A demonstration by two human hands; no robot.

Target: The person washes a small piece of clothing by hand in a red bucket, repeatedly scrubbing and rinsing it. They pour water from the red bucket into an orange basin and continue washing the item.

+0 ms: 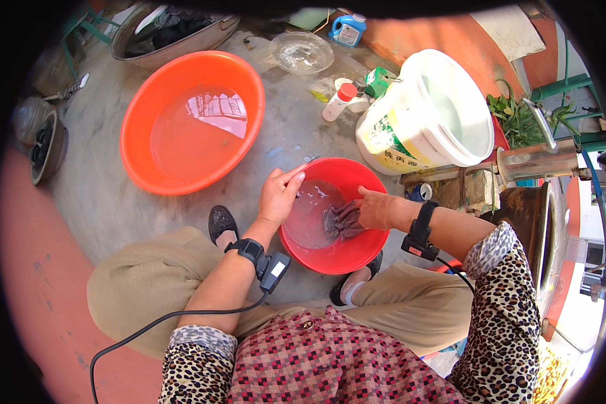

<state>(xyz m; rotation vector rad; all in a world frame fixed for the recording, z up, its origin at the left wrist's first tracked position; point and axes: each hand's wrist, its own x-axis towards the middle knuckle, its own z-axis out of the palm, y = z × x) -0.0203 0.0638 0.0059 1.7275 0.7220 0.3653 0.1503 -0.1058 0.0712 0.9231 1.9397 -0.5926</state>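
Between my feet stands a red plastic basin (328, 262) holding cloudy water (308, 222). My left hand (279, 194) grips the basin's rim at its upper left, thumb and forefinger along the edge. Inside the basin, my right hand (376, 208) holds a wet grey cloth (342, 222) against the right wall. Part of the cloth lies in the water, and the fingers under it are hidden. Each of my wrists wears a black strap with a small cabled box.
A larger orange basin (136, 136) with water stands at the upper left. A white plastic bucket (384, 129) is at the upper right, beside a metal hand pump (527, 159). A red-capped bottle (339, 102), a clear dish (301, 53) and a blue jug (347, 30) stand beyond.
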